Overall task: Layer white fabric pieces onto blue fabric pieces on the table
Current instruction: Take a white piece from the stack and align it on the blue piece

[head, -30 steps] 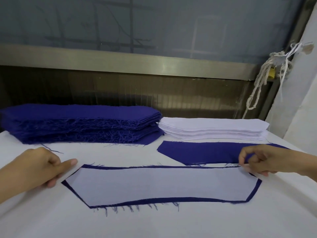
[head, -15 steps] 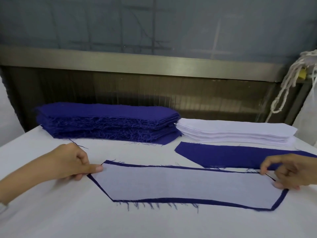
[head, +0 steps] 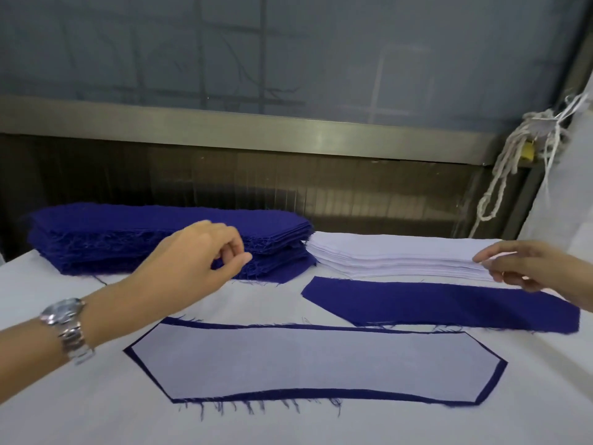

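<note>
1. Landmark: the white stack point(head: 394, 255), a neat pile of white fabric pieces at the far side of the table point(head: 96, 396). All positions below are given from it.
2. Blue stack point(head: 128, 239): directly left of the white stack, its right end touching the white stack's left end. It stands taller, and its near edges are frayed.
3. Single blue piece point(head: 433, 303): lies flat just in front of the white stack, parallel to it and uncovered.
4. Layered pair: nearer to you than the single blue piece, in front of the white stack and reaching left of it. A white piece point(head: 305, 361) lies flat on a lower blue piece point(head: 491, 383), which shows only as a narrow border all round, with loose threads along the near edge.
5. Your left hand point(head: 199, 252): held over the near right part of the blue stack, left of the white stack. The fingers are curled with the thumb tip close to them. Whether they pinch a blue layer cannot be told. A metal watch point(head: 69, 329) sits on this wrist.
6. Your right hand point(head: 529, 268): at the right end of the white stack, fingers stretched nearly straight and slightly spread, the forefinger lying at the top layers and the others lower along the stack's end.
7. A knotted rope bundle point(head: 510, 162) hangs behind and above the white stack's right end.
</note>
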